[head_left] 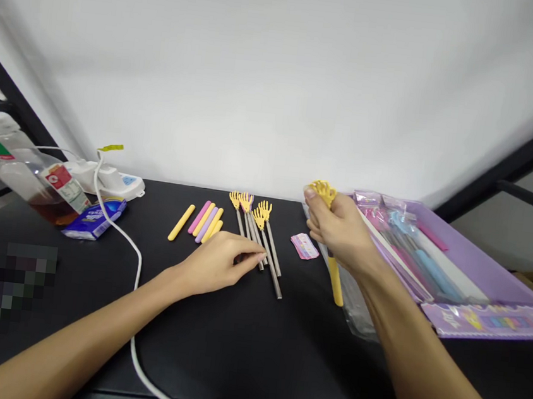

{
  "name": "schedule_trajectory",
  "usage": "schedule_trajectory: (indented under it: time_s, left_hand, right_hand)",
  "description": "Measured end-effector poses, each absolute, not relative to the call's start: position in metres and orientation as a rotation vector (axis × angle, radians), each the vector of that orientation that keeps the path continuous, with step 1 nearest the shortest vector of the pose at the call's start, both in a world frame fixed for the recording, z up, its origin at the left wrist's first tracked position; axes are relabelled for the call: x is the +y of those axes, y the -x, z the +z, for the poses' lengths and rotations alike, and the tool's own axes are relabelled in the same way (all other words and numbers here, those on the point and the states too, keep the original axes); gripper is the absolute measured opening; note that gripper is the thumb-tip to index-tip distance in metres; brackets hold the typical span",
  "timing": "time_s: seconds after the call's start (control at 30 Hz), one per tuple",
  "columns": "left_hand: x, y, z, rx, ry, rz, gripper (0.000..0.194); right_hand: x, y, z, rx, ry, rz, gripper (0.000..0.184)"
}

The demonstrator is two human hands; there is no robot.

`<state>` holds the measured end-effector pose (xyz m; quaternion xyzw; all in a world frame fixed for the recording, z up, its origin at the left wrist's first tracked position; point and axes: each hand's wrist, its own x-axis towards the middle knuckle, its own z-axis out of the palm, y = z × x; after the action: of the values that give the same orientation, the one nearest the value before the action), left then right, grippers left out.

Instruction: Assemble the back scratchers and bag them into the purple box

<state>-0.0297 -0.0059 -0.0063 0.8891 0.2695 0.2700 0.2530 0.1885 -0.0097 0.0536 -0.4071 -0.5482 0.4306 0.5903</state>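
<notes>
My right hand (340, 226) is wrapped around a back scratcher with a yellow claw head (323, 191) and a yellow handle (334, 281), tilted above the table. My fingers cover most of its middle. To the left, a small group of back scratchers with yellow claws and bare metal rods (274, 251) lies on the table. Thumb and forefinger of my left hand (222, 259) are pinched at the rod of one of them. Just behind that hand lie loose handle tubes in yellow, pink and purple (207, 224); my knuckles partly cover one.
A stack of small printed cards (305, 246) lies between my hands. At right, a purple box (461, 252) contains bagged scratchers, with clear plastic bags (355, 304) beside it. Leftward are a white cable (138, 268), power strip (129, 186), blue packet (95, 218) and tilted jar (26, 168).
</notes>
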Motion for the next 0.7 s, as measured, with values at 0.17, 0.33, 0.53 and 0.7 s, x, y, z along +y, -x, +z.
schedule_trajectory:
  time_s: [0.17, 0.33, 0.53, 0.7]
  left_hand:
    - [-0.007, 0.029, -0.006, 0.716, -2.420, 0.763, 0.030]
    - [-0.006, 0.029, -0.008, 0.743, -2.399, 0.812, 0.028]
    - [-0.009, 0.025, -0.006, 0.736, -2.238, 0.892, 0.033]
    - [-0.005, 0.026, 0.001, 0.737, -1.890, 0.882, 0.034]
  right_hand:
    - [-0.012, -0.183, 0.056, -1.064, 0.731, 0.801, 0.056]
    - [-0.020, -0.185, 0.056, -0.995, 0.634, 0.702, 0.054]
    - [-0.029, -0.188, 0.057, -0.896, 0.559, 0.766, 0.054]
    - [-0.015, -0.189, 0.044, -0.867, 0.656, 0.956, 0.049]
